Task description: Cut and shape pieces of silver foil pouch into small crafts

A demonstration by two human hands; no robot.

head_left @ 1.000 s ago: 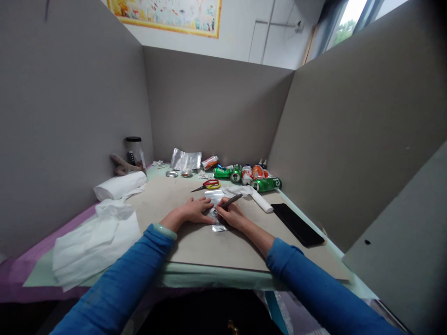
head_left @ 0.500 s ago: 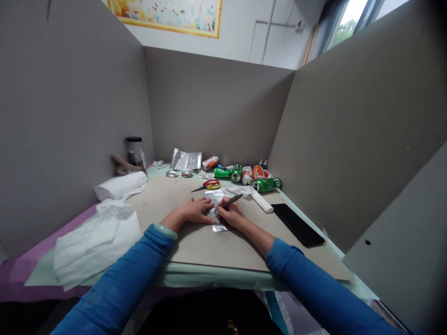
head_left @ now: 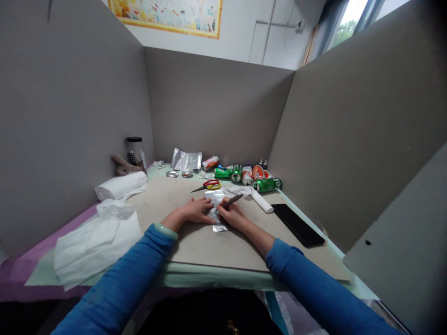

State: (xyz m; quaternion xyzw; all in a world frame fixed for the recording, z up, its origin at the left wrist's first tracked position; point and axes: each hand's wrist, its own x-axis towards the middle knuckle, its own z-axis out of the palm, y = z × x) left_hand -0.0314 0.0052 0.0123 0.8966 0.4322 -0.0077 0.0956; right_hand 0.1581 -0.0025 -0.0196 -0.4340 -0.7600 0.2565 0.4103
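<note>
A small silver metal sheet (head_left: 220, 228) lies on the grey-beige board (head_left: 195, 249) in front of me. My left hand (head_left: 196, 210) rests on its left side, fingers spread and pressing it flat. In my right hand (head_left: 231, 214) is a dark pen (head_left: 233, 200), gripped between thumb and fingers with its tip down at the sheet. The marks under the tip are too small to make out. Just beyond the sheet lie scissors (head_left: 209, 185) with red and yellow handles, blades pointing left.
Several drink cans (head_left: 257, 172) lie at the back right, near a larger silver sheet (head_left: 186, 160). A black tablet-like slab (head_left: 298, 224) is on the right, by a white roll (head_left: 261, 202). White cloth (head_left: 98, 239) and a lidded jar (head_left: 136, 152) stand left. Grey panels (head_left: 216, 102) enclose the table.
</note>
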